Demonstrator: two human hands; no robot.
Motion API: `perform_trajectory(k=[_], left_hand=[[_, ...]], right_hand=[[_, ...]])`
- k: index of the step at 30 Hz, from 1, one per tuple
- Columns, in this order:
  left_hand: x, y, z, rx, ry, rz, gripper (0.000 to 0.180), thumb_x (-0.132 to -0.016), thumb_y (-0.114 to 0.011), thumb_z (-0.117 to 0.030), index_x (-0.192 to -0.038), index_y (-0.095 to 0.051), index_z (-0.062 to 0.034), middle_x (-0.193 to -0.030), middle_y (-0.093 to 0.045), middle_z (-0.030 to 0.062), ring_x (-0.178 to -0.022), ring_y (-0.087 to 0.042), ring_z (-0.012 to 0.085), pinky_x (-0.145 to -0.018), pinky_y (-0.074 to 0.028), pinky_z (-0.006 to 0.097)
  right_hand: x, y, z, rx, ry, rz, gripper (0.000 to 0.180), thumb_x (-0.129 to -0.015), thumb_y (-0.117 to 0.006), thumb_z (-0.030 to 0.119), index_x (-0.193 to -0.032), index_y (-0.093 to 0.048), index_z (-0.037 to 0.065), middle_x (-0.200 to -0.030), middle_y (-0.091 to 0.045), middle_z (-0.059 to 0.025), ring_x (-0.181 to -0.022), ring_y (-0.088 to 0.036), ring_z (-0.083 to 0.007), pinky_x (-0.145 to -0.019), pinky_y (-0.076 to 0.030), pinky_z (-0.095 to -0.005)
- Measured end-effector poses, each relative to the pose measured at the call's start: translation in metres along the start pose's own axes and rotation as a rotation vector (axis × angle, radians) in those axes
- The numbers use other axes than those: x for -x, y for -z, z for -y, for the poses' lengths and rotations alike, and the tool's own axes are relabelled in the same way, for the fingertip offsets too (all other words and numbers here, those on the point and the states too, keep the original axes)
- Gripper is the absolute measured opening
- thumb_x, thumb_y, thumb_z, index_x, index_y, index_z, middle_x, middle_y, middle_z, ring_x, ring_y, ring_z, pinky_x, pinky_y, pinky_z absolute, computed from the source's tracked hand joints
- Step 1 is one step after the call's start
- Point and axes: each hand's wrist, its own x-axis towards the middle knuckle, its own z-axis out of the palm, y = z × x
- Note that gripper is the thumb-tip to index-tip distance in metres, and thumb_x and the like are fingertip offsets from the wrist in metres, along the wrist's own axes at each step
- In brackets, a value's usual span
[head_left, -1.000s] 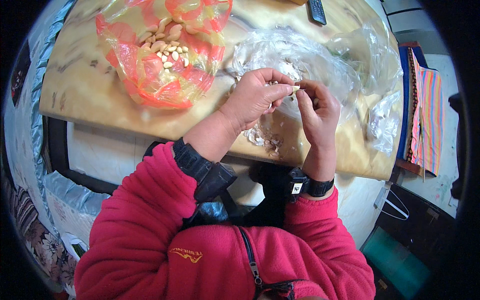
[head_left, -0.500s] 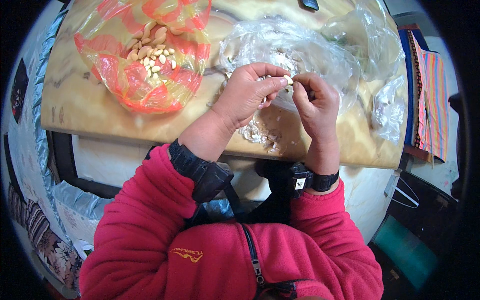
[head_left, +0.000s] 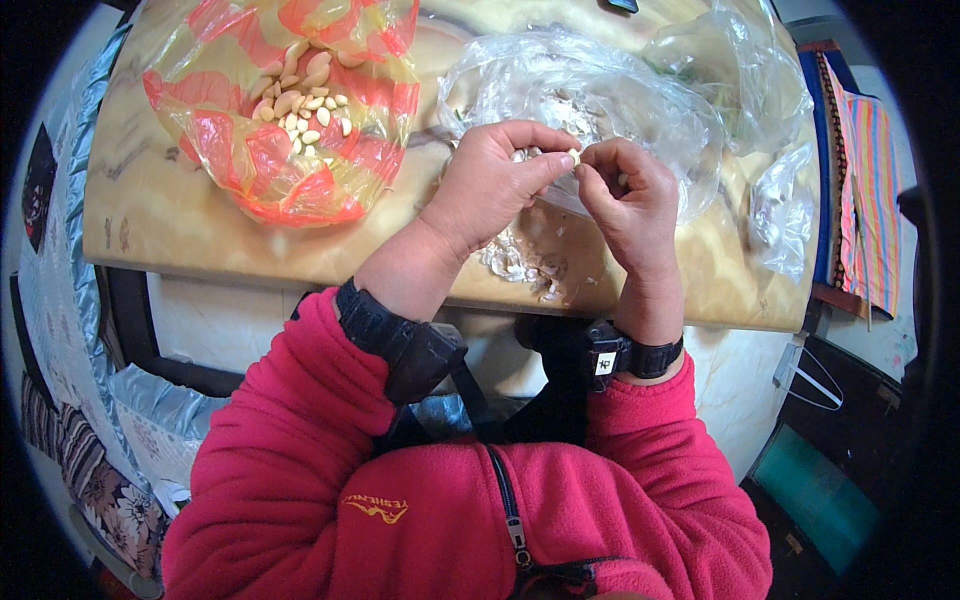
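Observation:
My left hand (head_left: 492,188) and my right hand (head_left: 628,200) meet above the table's near edge, both pinching one small pale garlic clove (head_left: 573,156) between their fingertips. Under the hands lies a heap of papery white garlic skins (head_left: 525,262). A clear plastic bag (head_left: 600,95) with more skins or cloves lies just behind the hands. To the far left, a red-and-clear plastic bag (head_left: 290,120) holds several peeled pale cloves (head_left: 305,100).
The tan marbled table (head_left: 150,210) ends at a near edge just below my wrists. A second crumpled clear bag (head_left: 780,200) lies at the right end. A striped cloth (head_left: 860,200) hangs past the right edge. Patterned fabric sits low left.
The hands have stayed together on the clove, fingers shifting slightly; the view has drifted so the table and bags sit a little lower and closer.

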Motion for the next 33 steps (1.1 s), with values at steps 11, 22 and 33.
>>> perform_trajectory(k=[11, 22, 33], left_hand=[[0.0, -0.002, 0.002, -0.156, -0.073, -0.013, 0.017, -0.083, -0.064, -0.012, -0.099, -0.067, -0.0044, -0.063, -0.054, -0.0058, -0.053, -0.043, 0.0012, -0.047, -0.033, 0.015], [0.001, 0.001, -0.004, -0.009, 0.031, 0.003, 0.018, -0.083, -0.063, -0.012, -0.096, -0.068, -0.0009, -0.073, -0.061, -0.0009, -0.06, -0.05, 0.0038, -0.054, -0.041, 0.018], [0.001, -0.001, -0.001, -0.086, -0.037, 0.012, 0.019, -0.085, -0.062, -0.011, -0.102, -0.066, -0.0035, -0.062, -0.053, -0.006, -0.051, -0.042, 0.0002, -0.045, -0.033, 0.014]], right_hand=[[0.002, -0.003, -0.004, -0.05, -0.093, 0.026, 0.002, -0.078, -0.061, 0.002, -0.077, -0.061, 0.001, -0.063, -0.052, 0.0057, -0.056, -0.042, -0.0009, -0.049, -0.033, -0.0171], [0.001, -0.005, -0.012, -0.252, -0.129, 0.002, 0.008, -0.078, -0.064, 0.008, -0.077, -0.063, 0.0, -0.06, -0.055, 0.0016, -0.056, -0.048, -0.0029, -0.05, -0.039, -0.0197], [0.001, -0.008, -0.007, -0.186, -0.166, -0.017, 0.005, -0.075, -0.061, 0.005, -0.074, -0.061, 0.001, -0.059, -0.053, 0.0022, -0.055, -0.046, -0.003, -0.05, -0.038, -0.0198]])
